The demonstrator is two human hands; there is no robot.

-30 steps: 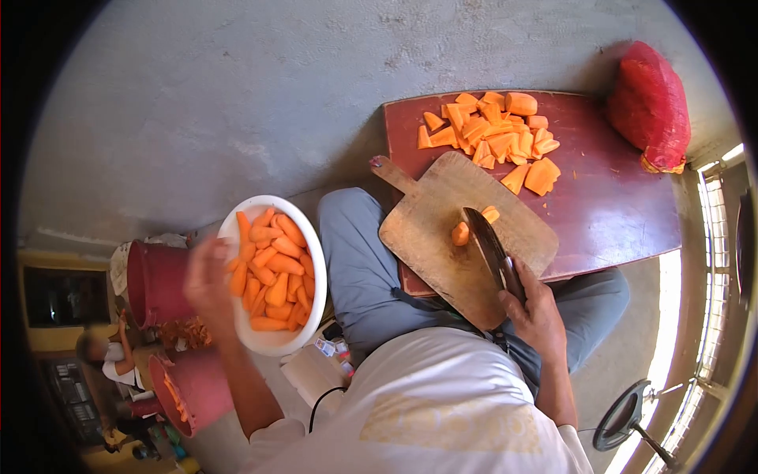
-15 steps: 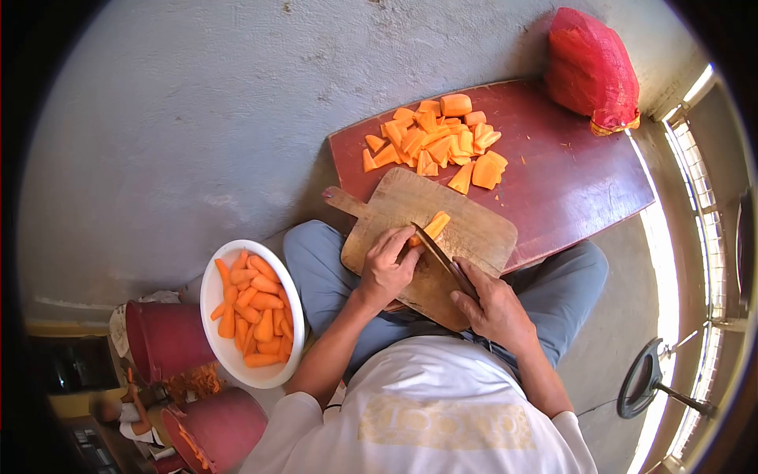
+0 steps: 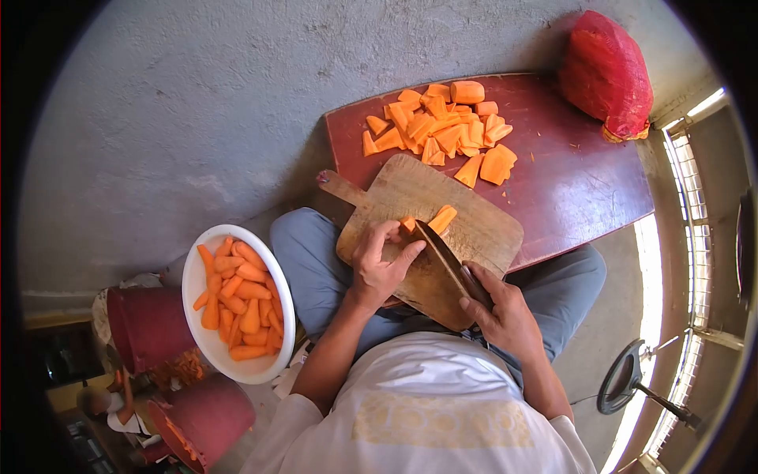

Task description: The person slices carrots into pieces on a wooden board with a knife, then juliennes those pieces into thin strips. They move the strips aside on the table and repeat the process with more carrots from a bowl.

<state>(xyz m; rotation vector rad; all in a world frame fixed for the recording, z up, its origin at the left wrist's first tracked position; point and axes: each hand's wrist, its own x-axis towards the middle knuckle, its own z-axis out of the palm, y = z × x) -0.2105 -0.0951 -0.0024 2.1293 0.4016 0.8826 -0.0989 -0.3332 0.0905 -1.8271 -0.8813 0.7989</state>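
My right hand [image 3: 503, 310] is closed round the handle of a dark-bladed knife [image 3: 444, 251]. Its blade slants across the wooden cutting board [image 3: 482, 225], the tip up by the carrot pieces. Between the tip and my left hand [image 3: 381, 265] sits a small carrot piece [image 3: 408, 224]. The left fingertips are bent close to that piece, and the thumb stands apart near the blade; whether they touch it is hard to see. Just beyond the blade, a longer cut carrot piece [image 3: 442, 220] rests on the board. The board lies over my lap, against the table edge.
Cut carrot chunks [image 3: 442, 126] are heaped on the dark red table [image 3: 584, 178]. A red mesh sack [image 3: 606, 75] stands at its far right. To my left are a white basin [image 3: 189, 276] of whole peeled carrots and red buckets [image 3: 146, 328]. Another person [image 3: 118, 407] sits behind them.
The left thumb and fingers have spread apart, and a small carrot piece now shows at their tips. The knife has shifted slightly down and right. The whole view has moved a little.
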